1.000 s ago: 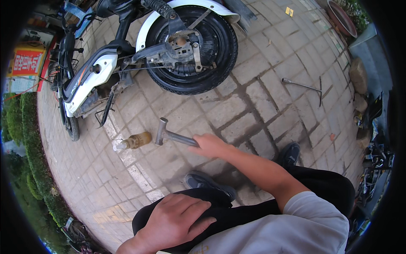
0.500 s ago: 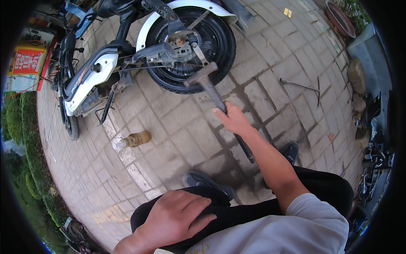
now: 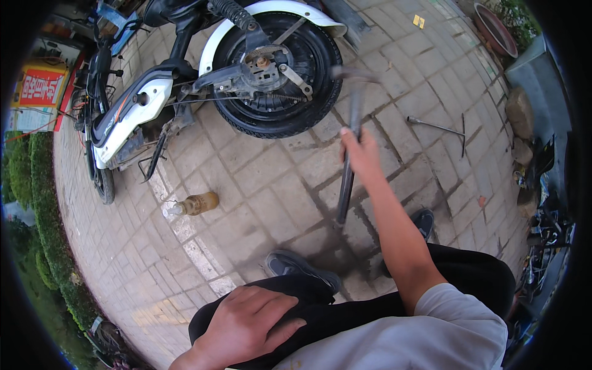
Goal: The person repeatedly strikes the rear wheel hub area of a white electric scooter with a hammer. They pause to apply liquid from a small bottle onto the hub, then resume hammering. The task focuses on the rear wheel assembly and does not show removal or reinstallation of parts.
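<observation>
My right hand (image 3: 362, 159) is closed around the dark handle of a hammer (image 3: 346, 196). The hammer head is blurred and held up, to the right of a scooter's rear wheel (image 3: 280, 114), apart from it in the picture. A metal lever (image 3: 297, 82) juts from the hub of that wheel, below a rusty axle nut (image 3: 262, 62). My left hand (image 3: 251, 324) lies over my knee, empty, with its fingers stretched out.
The white and black scooter (image 3: 145, 102) stands at the upper left. A bottle of amber liquid (image 3: 202, 203) with a pale cap is on the paving. A T-shaped wrench (image 3: 438, 126) lies at right, near stones (image 3: 520, 111) and a reddish basin (image 3: 495, 31).
My right hand has swung the hammer up and to the right, away from the lever by the wheel. The lever sits slightly further right. My left hand has barely moved.
</observation>
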The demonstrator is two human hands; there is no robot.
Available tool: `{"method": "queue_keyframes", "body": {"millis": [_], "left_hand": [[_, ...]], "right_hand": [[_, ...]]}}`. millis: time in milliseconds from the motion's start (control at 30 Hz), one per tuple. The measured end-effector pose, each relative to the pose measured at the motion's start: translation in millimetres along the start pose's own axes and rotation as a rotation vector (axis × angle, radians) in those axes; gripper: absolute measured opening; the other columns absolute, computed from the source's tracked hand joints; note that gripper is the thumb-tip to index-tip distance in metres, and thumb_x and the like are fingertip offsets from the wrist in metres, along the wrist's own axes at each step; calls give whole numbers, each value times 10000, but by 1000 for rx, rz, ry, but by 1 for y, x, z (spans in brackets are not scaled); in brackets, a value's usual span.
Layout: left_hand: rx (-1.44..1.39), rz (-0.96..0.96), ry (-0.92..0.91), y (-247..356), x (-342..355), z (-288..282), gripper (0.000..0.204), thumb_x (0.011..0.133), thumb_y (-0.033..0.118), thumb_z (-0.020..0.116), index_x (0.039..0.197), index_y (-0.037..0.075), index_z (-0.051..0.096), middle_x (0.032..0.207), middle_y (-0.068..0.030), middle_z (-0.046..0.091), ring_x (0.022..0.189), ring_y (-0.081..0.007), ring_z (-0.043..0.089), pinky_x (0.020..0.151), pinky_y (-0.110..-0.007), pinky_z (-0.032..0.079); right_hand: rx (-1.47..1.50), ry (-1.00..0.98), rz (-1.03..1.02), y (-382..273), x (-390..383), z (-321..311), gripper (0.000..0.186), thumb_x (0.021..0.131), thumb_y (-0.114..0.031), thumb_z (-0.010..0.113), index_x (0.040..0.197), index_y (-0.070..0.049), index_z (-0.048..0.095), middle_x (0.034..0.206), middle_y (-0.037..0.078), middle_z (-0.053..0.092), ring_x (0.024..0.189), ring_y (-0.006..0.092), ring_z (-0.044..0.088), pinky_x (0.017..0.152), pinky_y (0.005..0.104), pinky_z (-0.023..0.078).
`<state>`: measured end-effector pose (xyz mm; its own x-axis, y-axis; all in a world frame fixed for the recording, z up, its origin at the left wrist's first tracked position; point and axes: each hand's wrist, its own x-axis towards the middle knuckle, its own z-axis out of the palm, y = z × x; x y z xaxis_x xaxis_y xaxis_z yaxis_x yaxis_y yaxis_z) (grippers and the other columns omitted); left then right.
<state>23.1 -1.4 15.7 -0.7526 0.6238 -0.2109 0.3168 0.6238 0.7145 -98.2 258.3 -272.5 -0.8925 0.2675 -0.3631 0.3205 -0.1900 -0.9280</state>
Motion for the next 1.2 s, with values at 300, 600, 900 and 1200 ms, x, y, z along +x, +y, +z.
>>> {"method": "queue_keyframes", "body": {"millis": [300,600,900,1200], "left_hand": [[7,13,-12,1,-11,-1,295,761,181,785,989,34,669,917,-128,668,832,-313,642,744,-389,519],[27,109,17,-3,-16,-5,299,769,218,791,974,40,665,883,-81,666,779,-254,649,691,-345,521],[-22,9,67,0,-29,-4,295,767,187,780,994,34,670,915,-128,669,834,-317,642,740,-398,520],[5,92,1,-6,-12,-8,291,767,212,794,966,41,670,881,-77,668,780,-252,651,687,-343,522]], "right_hand": [[147,477,85,-30,28,-18,132,893,-115,600,904,-19,510,655,69,521,488,163,535,441,343,445],[-917,-1151,-471,69,-156,161,220,832,-241,598,907,-44,661,799,196,681,769,352,688,678,484,539],[-807,-332,72,-20,-19,63,626,855,-570,606,879,53,666,806,219,681,777,353,680,700,443,525],[262,399,-16,-37,19,-10,283,910,-235,616,751,-38,489,581,58,528,468,173,554,425,347,437]]}}
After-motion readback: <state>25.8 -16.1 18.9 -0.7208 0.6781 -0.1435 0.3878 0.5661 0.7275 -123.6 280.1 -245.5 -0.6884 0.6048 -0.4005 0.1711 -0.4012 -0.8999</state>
